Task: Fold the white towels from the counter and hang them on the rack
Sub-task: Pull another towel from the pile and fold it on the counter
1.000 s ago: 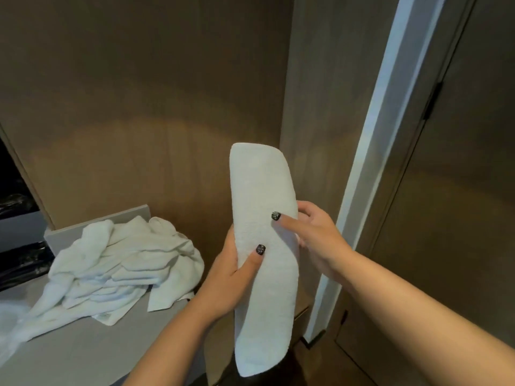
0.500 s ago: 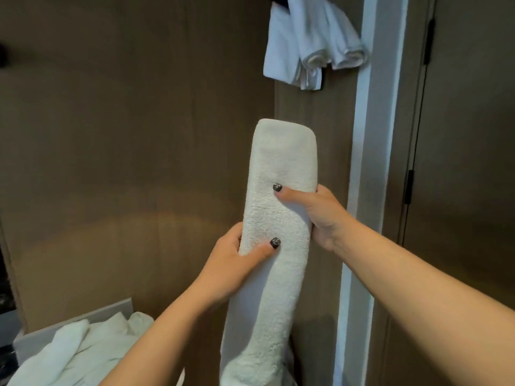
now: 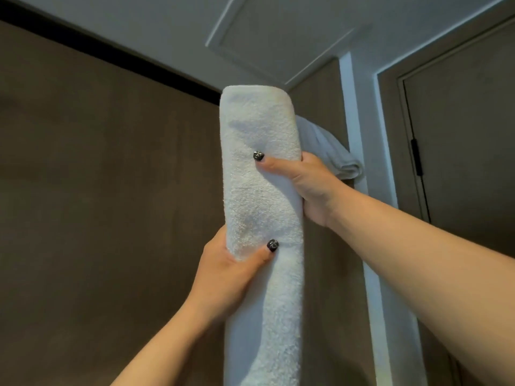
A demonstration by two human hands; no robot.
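Since the earlier frames the view has tipped upward: the desk and its heap of towels have dropped out of sight, and the ceiling now shows above the brown wall. The towel has been lifted higher, and both hands have kept the same hold on it.

At the left, the left hand grips the towel's left edge low down, thumb laid across the front face, fingers hidden behind. The folded towel stands upright in the middle of the view, long axis vertical, its rounded folded end pointing up toward the ceiling and its lower end running out of the bottom of the frame. The right hand grips the right edge higher up, thumb pressed on the front, fingers wrapped behind.

Just right of the towel and behind it, a second towel hangs by the white door frame; its support is hidden. Farther right is a dark door.
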